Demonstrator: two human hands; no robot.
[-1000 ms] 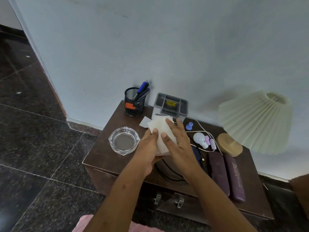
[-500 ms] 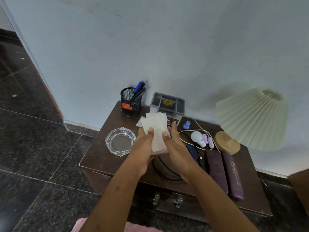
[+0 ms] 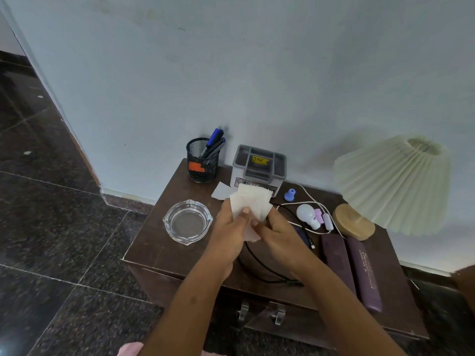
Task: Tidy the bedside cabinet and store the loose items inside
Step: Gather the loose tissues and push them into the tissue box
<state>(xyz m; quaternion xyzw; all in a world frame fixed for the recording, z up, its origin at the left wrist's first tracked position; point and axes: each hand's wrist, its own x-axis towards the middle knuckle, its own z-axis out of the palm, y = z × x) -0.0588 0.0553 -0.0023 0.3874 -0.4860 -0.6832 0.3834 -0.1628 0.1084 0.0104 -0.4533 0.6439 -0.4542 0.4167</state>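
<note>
Holding a small stack of white paper squares [image 3: 250, 201] between both hands, above the middle of the bedside cabinet [image 3: 154, 242] top. Left hand [image 3: 228, 227]: fingers curled behind the stack, thumb pressed flat on its front face. Right hand [image 3: 280, 232]: thumb pinching the lower right edge of the stack, remaining fingers hidden behind the paper. The sheets are fanned slightly and their corners are not aligned.

One loose white sheet [image 3: 221, 192] lies flat on the top just behind the left hand. A black cable [image 3: 257, 263] loops under the wrists towards the front edge. A dark blue item [image 3: 300, 232] lies partly hidden under the right hand; type cannot be told.

Left half of the top: clear glass ashtray [image 3: 187, 222] near the left edge. Back left corner: black mesh pen cup [image 3: 203, 163] with blue and dark pens, upright. Back edge, centre: grey lidded box [image 3: 259, 165] with a yellow label, against the wall.

Right of the hands: small blue cap [image 3: 290, 195], white bulb [image 3: 305, 214] lying on its side, and a white cable [image 3: 316, 199] running around them. Back right corner: round wooden lamp base [image 3: 353, 222] under a tilted pleated cream shade [image 3: 393, 183]. Right edge: two purple cases [image 3: 363, 273] side by side, touching, running front to back.

Front face: two metal drawer handles [image 3: 279, 314], drawer closed.
</note>
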